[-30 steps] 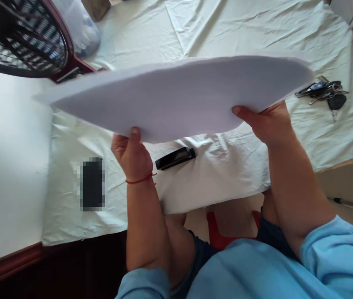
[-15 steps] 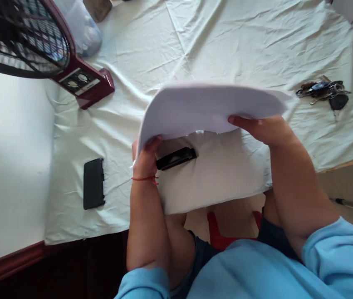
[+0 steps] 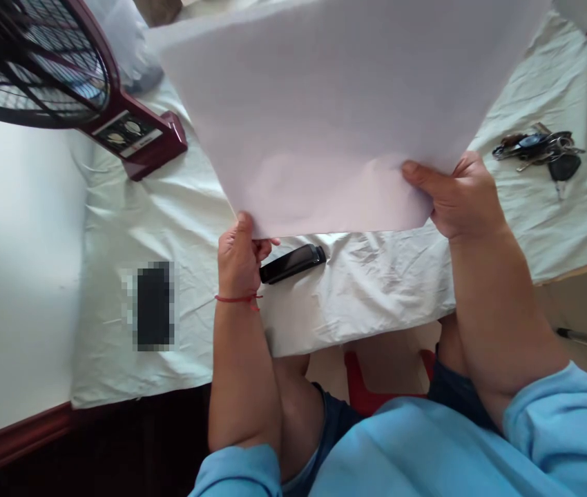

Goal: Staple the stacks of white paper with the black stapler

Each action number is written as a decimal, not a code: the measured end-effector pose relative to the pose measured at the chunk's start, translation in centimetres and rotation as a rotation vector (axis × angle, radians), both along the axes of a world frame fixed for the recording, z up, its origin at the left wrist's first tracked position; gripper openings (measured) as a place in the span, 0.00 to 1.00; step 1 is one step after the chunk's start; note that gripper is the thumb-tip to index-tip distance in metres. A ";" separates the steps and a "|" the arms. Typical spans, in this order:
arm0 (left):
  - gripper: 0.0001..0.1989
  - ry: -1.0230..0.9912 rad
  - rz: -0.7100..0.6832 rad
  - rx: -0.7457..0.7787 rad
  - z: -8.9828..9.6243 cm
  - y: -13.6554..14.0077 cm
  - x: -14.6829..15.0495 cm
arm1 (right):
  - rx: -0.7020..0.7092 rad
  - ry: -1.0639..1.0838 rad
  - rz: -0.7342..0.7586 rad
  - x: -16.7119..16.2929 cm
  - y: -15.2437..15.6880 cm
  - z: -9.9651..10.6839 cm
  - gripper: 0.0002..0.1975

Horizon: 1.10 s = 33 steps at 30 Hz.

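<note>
A large white sheet of paper (image 3: 335, 110) is held up above the table, its near edge toward me and its far edge cut off by the top of the view. My left hand (image 3: 242, 255) pinches its near left corner, thumb on top. At the near right corner my right hand (image 3: 459, 197) grips it, thumb lying on the paper and fingers beneath. Whether it is one sheet or several I cannot tell. Just right of my left hand, a black stapler-like object (image 3: 293, 264) lies on the cloth below the paper's near edge.
A white cloth (image 3: 169, 228) covers the table. To the left are a dark red fan (image 3: 138, 141) and a dark, pixelated rectangular object (image 3: 155, 307). Behind the fan stands a translucent container (image 3: 130, 48). A bunch of keys (image 3: 542, 152) lies right. Under the table edge shows a red stool (image 3: 360, 386).
The paper was curved and bowed low over the table; now it is spread flatter and tilted up, its face toward me. My right hand has risen slightly. The stapler-like object has stayed put.
</note>
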<state>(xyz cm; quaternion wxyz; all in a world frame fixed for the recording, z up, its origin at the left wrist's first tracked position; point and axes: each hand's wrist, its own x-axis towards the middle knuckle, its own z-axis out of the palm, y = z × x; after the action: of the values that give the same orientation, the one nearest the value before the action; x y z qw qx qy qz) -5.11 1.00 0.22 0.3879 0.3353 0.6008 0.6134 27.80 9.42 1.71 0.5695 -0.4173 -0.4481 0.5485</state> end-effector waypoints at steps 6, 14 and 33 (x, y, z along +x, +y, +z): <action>0.35 0.039 -0.060 -0.035 1.1 -0.6 0.6 | -0.093 -0.015 0.014 0.0 0.1 0.1 0.22; 0.33 -0.018 -0.138 0.002 1.8 -1.0 1.2 | -0.121 -0.023 0.003 0.3 0.5 0.0 0.26; 0.16 0.578 -0.247 -0.317 1.1 -3.6 0.1 | -0.330 -0.197 0.041 3.2 0.7 1.3 0.08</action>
<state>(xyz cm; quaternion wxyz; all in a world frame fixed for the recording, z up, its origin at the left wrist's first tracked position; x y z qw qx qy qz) -5.04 -2.64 1.29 0.3202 0.5006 0.7286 0.3407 31.01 10.12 3.02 0.4354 -0.5476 -0.4142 0.5823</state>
